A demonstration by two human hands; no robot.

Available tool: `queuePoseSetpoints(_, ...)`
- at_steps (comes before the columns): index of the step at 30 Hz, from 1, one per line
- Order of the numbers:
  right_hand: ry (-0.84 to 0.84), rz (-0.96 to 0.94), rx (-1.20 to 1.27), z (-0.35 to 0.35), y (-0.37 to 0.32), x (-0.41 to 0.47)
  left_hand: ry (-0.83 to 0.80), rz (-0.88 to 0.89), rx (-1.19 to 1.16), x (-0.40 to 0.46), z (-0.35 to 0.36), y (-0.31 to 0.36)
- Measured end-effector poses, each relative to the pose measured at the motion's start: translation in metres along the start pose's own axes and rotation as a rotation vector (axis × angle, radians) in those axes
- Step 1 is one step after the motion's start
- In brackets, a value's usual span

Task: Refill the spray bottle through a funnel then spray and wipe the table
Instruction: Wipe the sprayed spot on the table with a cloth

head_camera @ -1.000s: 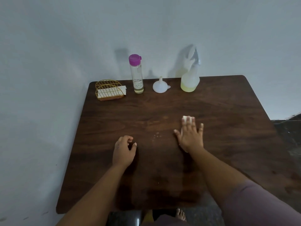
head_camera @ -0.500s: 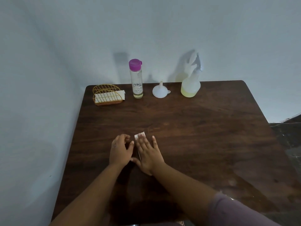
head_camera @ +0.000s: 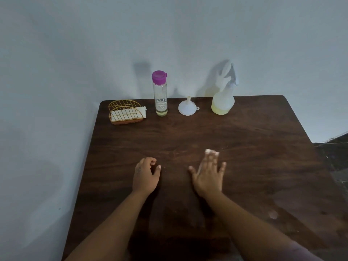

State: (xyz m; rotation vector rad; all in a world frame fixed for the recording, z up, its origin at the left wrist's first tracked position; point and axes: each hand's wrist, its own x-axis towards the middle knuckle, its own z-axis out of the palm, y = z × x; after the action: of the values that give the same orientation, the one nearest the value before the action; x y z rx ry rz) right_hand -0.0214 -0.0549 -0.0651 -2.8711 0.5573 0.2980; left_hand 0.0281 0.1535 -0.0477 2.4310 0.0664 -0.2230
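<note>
While the left hand (head_camera: 146,176) rests loosely curled and empty on the desk (head_camera: 263,147), the right hand (head_camera: 208,176) presses a tissue (head_camera: 211,152) flat under straight fingers, with unwiped desk stretching ahead toward the spray bottle (head_camera: 223,102).

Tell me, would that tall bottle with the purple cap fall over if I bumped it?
Probably, yes. The bottle is tall and thin and stands on a small base, so a nudge near the cap could tip it. It looks almost empty, with only a little liquid at the bottom, so it is likely light. Once down, its round body would likely roll.
</note>
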Motion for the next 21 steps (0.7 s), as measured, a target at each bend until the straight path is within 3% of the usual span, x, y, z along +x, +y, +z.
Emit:
queuePoseSetpoints(4,-0.119,-0.516,-0.129,0.012,-0.075,-0.019,0.041,0.061,-0.027,0.004,-0.001,-0.001)
queuePoseSetpoints(6,-0.099,-0.562,-0.163,0.013,-0.088,0.0,0.049,0.073,-0.022,0.005,-0.003,-0.003)
queuePoseSetpoints(10,-0.054,-0.317,-0.171,-0.004,-0.056,0.051,0.05,0.057,0.002,0.006,-0.008,-0.01)
queuePoseSetpoints(16,-0.007,0.179,-0.118,-0.029,0.071,0.068,0.017,0.03,0.021,-0.001,-0.006,-0.007)
queuePoseSetpoints(21,0.0,0.255,-0.106,-0.02,0.091,0.022,-0.001,0.044,-0.002,-0.004,-0.001,0.013)
